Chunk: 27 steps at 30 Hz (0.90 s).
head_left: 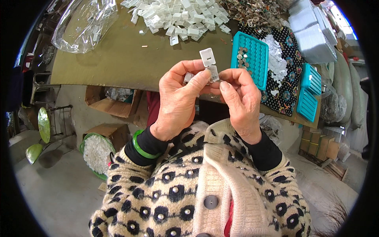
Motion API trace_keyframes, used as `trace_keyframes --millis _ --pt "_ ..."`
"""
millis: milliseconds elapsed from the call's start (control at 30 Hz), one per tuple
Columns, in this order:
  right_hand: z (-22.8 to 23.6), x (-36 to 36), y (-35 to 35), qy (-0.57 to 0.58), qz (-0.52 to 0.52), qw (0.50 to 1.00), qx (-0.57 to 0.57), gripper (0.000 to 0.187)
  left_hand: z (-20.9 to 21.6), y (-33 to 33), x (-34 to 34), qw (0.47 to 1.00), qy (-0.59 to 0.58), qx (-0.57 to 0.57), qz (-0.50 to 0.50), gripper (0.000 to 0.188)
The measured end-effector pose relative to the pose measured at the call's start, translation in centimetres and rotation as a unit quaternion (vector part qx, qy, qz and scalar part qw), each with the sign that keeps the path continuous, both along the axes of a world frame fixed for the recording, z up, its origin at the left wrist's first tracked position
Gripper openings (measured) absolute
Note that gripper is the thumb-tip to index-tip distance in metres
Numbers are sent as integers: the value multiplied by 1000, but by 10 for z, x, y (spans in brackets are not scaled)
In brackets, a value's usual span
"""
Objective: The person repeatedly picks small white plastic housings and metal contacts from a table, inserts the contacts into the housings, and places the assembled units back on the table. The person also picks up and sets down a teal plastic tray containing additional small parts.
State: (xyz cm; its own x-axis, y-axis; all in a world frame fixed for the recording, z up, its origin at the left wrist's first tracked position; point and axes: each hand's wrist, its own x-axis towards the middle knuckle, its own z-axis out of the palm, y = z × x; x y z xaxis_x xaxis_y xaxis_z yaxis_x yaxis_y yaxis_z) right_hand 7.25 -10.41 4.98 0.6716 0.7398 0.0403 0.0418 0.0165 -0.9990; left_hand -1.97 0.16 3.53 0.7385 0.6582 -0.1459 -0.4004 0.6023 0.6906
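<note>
I take the small white clip (208,62) between my hands as the mark for everything else. Far to its left, past the table edge and down on the floor, a green basin of white pieces (96,153) sits beside an open cardboard box (112,103). Up and left of the clip a crumpled clear plastic bag (84,23) lies on the olive table (118,59).

Just below and left of the clip is my left hand (177,103), a green bangle (143,148) on the wrist; its thumb and forefinger are pinched together on the clip's lower end, with a second small white piece tucked behind them. Straight above the clip a heap of white plastic pieces (177,16) spreads over the table, well apart from it.

Just below and right of the clip, my right hand (241,103) has its fingertips closed on the same lower end, where a small shiny bit shows; my fingers hide the clip's base. Right of the clip stands a teal tray (250,59) holding a few small pieces, on a dark flowered cloth (285,75), with two smaller teal trays (308,91) farther right.
</note>
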Motion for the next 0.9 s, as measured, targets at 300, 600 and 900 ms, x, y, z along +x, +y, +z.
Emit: trace_keyframes --millis 300,600,900 --pt "-7 9 6 -183 -63 981 -19 10 -3 -13 0 994 42 101 -23 13" --pt "9 56 3 -382 -65 919 -64 6 -1 -6 -1 993 51 -49 -91 20" --pt "-14 119 17 -579 11 802 -146 5 0 6 6 983 94 -91 -128 16"
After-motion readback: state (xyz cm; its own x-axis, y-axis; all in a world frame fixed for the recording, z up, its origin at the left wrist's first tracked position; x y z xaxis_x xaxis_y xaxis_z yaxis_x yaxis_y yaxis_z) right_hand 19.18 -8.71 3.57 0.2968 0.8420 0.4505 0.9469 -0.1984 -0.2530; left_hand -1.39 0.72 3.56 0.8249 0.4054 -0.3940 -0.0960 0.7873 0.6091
